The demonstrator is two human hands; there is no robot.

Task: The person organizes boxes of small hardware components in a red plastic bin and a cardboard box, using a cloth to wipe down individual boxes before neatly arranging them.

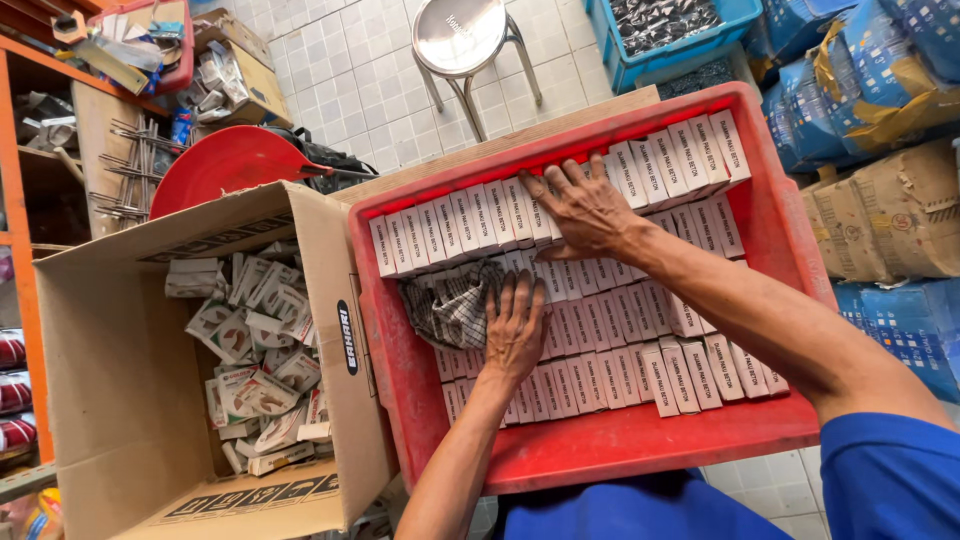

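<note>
Blue sleeves frame a red plastic crate [790, 250] of upright white cartons [600, 370]. Left hand [515, 330] presses a checked cloth [452, 305] flat; right hand [585, 210] lies open on the cartons. Left of the crate, a cardboard box [120, 400] holds crumpled packets.

The person is wearing a bright blue short-sleeved top, its right sleeve [890, 475] ending above the elbow and more of the same blue cloth [640, 510] showing at the bottom edge of the view. Both forearms are showing bare, with no watch, bracelet or glove. The left hand [515, 330] and the right hand [585, 210] are wearing no rings, and the fingernails are looking short.
</note>
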